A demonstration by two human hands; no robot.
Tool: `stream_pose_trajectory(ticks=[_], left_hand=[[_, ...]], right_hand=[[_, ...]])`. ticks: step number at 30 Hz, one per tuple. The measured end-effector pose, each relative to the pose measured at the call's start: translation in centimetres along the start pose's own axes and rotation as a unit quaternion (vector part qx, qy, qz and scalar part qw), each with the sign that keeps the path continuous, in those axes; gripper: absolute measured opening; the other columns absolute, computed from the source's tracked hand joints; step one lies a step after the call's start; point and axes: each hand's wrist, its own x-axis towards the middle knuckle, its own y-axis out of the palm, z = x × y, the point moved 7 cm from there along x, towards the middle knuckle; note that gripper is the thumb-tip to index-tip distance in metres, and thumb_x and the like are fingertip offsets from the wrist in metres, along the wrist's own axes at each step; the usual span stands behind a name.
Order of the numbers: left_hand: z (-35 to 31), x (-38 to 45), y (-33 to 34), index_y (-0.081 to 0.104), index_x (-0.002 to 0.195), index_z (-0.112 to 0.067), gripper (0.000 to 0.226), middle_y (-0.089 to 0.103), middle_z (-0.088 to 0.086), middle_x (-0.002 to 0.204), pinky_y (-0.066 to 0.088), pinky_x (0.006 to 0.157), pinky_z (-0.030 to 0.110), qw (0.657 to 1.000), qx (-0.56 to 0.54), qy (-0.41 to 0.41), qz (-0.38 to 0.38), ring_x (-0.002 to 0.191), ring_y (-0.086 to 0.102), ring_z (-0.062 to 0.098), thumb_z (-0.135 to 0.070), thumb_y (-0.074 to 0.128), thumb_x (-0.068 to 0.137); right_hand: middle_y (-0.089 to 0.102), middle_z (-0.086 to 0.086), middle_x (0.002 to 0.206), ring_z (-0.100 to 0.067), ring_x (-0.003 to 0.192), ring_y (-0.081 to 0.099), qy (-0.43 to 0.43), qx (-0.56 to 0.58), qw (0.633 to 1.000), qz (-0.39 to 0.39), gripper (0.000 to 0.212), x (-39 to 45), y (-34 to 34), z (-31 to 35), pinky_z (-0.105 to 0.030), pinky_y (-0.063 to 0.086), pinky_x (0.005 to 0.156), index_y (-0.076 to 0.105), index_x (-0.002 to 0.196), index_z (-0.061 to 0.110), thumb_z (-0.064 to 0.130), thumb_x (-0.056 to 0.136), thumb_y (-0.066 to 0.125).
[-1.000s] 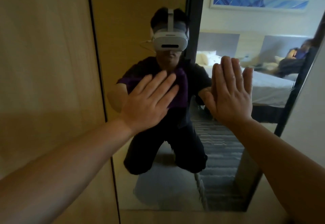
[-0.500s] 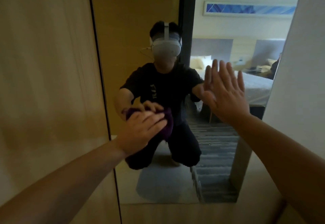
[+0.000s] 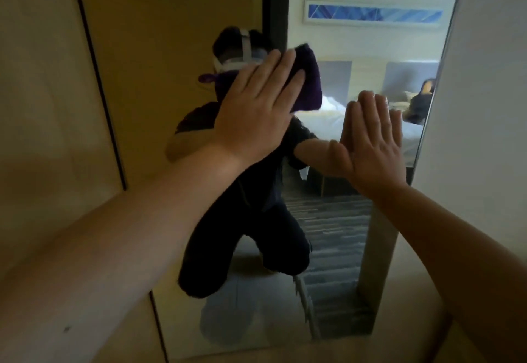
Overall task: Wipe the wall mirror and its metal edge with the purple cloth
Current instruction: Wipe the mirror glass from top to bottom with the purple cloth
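Two bare hands are flat against the mirror (image 3: 328, 234). The left hand (image 3: 256, 111) is spread open with its fingers straight, pressing the purple cloth (image 3: 306, 83) against the glass in the upper middle of the mirror; the cloth shows beyond the fingertips and is bunched rather than gripped. The right hand (image 3: 370, 145) lies open and empty, palm on the glass near the mirror's right edge, lower than the left hand and apart from the cloth. A thin metal edge (image 3: 433, 100) runs down the right side of the mirror beside a pale wall (image 3: 484, 106). A dark strip (image 3: 99, 83) borders the mirror's left side, next to a wood panel (image 3: 37, 91). The glass reflects a kneeling person, a bed and a blue picture.
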Motion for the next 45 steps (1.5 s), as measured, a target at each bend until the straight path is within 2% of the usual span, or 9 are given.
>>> stream_pose_trajectory(ticks=[4,8,14,22,27,31,38,41,45], left_hand=[[-6.8,-9.8,2.3,0.048,0.146,-0.01,0.046,0.037,0.017,0.155,0.031,0.116,0.052,0.996,-0.048,0.078,0.017,0.144,0.034,0.037,-0.025,0.051,0.103],[-11.4,-18.5,4.1,0.042,0.151,-0.015,0.05,0.027,0.013,0.161,0.02,0.119,0.047,0.988,-0.032,0.129,0.08,0.148,0.025,0.033,-0.023,0.047,0.101],[-11.4,-18.9,3.9,0.046,0.149,-0.02,0.043,0.036,0.008,0.158,0.025,0.117,0.044,0.988,-0.025,0.112,0.101,0.144,0.033,0.028,-0.021,0.034,0.108],[-9.4,-11.0,0.8,0.062,0.129,-0.014,0.034,0.059,0.009,0.138,0.045,0.094,0.042,0.987,-0.112,0.075,0.088,0.122,0.056,0.029,-0.009,0.041,0.103],[-3.8,5.2,-1.3,0.057,0.134,-0.004,0.039,0.053,0.018,0.142,0.034,0.109,0.045,0.997,-0.04,-0.047,-0.056,0.129,0.045,0.033,-0.012,0.055,0.096],[-3.3,10.8,0.5,0.044,0.147,-0.009,0.049,0.038,0.015,0.156,0.028,0.116,0.048,0.998,0.016,-0.053,-0.001,0.143,0.036,0.035,-0.025,0.049,0.101],[-8.8,1.0,2.7,0.044,0.147,-0.006,0.051,0.037,0.016,0.156,0.025,0.118,0.048,0.997,0.046,0.055,0.017,0.145,0.034,0.034,-0.032,0.046,0.104],[-11.9,-6.0,3.7,0.049,0.145,-0.009,0.05,0.041,0.014,0.154,0.034,0.114,0.051,0.997,0.005,0.075,0.03,0.144,0.036,0.034,-0.025,0.055,0.098],[-16.1,-16.4,5.5,0.045,0.148,-0.015,0.047,0.042,0.008,0.155,0.035,0.112,0.048,0.988,0.006,0.12,0.096,0.145,0.035,0.03,-0.02,0.042,0.102]], right_hand=[[-0.001,-0.013,0.166,-0.02,0.149,-0.015,0.003,0.004,1.0,-0.026,0.076,-0.1,0.0,0.0,-0.039,-0.015,0.121,0.002,0.158,0.011,0.054,0.102,0.029],[0.001,-0.014,0.166,-0.019,0.149,-0.015,0.007,0.01,1.0,-0.028,0.076,0.0,-0.2,0.0,-0.036,-0.018,0.12,0.003,0.158,0.011,0.054,0.101,0.029],[-0.014,-0.002,0.162,-0.018,0.15,-0.019,-0.01,0.029,1.0,0.0,0.072,0.0,-0.6,-0.5,-0.041,-0.011,0.123,0.002,0.158,0.015,0.053,0.104,0.029],[-0.011,-0.007,0.165,-0.025,0.152,-0.014,-0.031,0.003,0.999,0.031,0.072,-1.5,-1.2,-4.8,-0.048,-0.007,0.123,-0.003,0.157,0.016,0.053,0.105,0.03],[0.004,-0.016,0.165,-0.033,0.153,-0.004,-0.05,0.005,0.999,0.006,0.071,-1.6,0.2,-5.3,-0.055,0.001,0.123,0.012,0.156,0.007,0.05,0.103,0.031],[0.009,-0.016,0.164,-0.033,0.153,0.001,-0.066,0.012,0.997,-0.031,0.07,-1.6,0.4,-5.7,-0.055,0.004,0.123,0.02,0.156,0.006,0.05,0.103,0.033],[0.016,-0.017,0.162,-0.035,0.152,0.012,-0.078,0.088,0.987,-0.109,0.066,-2.5,-0.3,-6.8,-0.051,0.008,0.124,0.023,0.154,0.003,0.043,0.103,0.04],[0.009,-0.015,0.163,-0.033,0.153,0.005,-0.04,0.085,0.991,-0.097,0.066,-3.8,-0.1,-8.2,-0.049,0.001,0.124,0.017,0.155,0.005,0.044,0.104,0.032],[0.005,-0.014,0.163,-0.031,0.153,-0.002,-0.044,0.037,0.997,-0.051,0.065,-5.1,1.1,-8.3,-0.054,0.001,0.123,0.015,0.155,0.006,0.043,0.104,0.031]])
